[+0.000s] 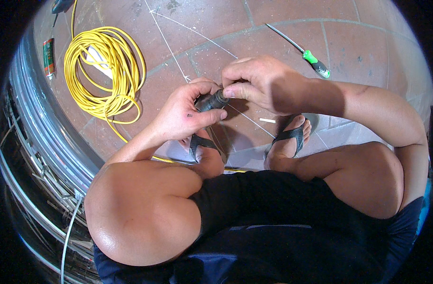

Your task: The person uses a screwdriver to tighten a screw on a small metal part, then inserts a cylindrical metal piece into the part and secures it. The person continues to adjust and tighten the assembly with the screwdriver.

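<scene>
A dark grey cylindrical tool part (pixel 208 102) with a ringed end lies in my left hand (pixel 185 110), whose fingers and thumb wrap round it. Its ringed end points up and to the right. At that end my right hand (pixel 254 83) is closed in a pinch, thumb and forefinger against the rim. Whatever lies between those fingertips is too small or hidden to name. The rest of the tool part is covered by my left hand. Both hands are held above the tiled floor, in front of my sandalled feet.
Coiled yellow cable (pixel 131 61) lies on the left, near a green and red tube (pixel 48 57). A screwdriver (pixel 311 57) with a green and black handle rests at the far right. White string (pixel 171 47) crosses the tiles. Metal rods or pipes (pixel 51 128) line the left side.
</scene>
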Action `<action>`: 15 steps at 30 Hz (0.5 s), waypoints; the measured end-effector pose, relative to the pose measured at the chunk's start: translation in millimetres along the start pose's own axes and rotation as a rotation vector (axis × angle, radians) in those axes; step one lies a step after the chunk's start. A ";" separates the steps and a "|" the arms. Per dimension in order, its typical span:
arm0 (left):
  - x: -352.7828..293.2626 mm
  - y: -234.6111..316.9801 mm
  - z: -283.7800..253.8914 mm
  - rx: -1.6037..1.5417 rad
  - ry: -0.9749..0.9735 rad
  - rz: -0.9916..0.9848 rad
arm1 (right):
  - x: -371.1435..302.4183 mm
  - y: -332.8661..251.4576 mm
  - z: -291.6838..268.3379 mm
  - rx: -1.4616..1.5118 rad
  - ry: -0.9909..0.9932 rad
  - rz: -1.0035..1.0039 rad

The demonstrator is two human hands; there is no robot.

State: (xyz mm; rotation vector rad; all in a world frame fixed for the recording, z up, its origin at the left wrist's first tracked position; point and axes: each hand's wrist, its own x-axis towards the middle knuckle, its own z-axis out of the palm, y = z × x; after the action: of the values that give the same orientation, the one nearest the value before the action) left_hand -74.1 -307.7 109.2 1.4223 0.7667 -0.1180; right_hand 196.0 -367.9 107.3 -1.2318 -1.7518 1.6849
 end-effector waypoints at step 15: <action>1.1 0.8 2.3 0.007 0.000 -0.034 | -2.1 3.5 0.9 -0.022 0.006 -0.010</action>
State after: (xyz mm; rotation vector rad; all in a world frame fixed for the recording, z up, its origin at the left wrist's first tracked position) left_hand -71.9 -309.3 109.2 1.4158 0.7917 -0.1469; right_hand 197.5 -370.5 104.4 -1.2346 -1.7747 1.6593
